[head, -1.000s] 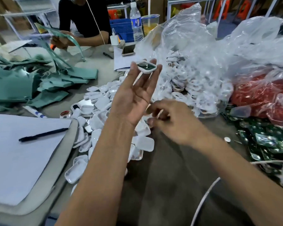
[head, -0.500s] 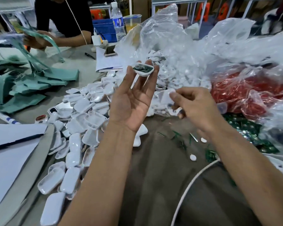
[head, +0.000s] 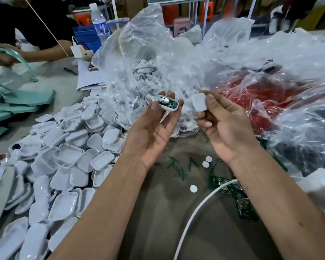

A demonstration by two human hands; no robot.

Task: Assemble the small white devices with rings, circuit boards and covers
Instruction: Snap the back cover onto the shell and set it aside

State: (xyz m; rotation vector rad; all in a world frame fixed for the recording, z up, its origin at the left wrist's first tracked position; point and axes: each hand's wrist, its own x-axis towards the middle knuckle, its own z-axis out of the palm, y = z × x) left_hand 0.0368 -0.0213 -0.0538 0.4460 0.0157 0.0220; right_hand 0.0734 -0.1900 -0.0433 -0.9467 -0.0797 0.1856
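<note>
From the head view, my left hand (head: 150, 128) held the shell (head: 168, 104) at its fingertips, palm up, board (head: 169, 103) showing inside, long axis running left to right. My right hand (head: 225, 126) pinched a cover (head: 199, 102) between thumb and fingers, just right of the shell and not touching it. I judged the cover had only to go left and down onto the open face.

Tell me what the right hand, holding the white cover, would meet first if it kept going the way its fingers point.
Probably the clear plastic bag of white parts just beyond the right hand; depth is unclear.
</note>
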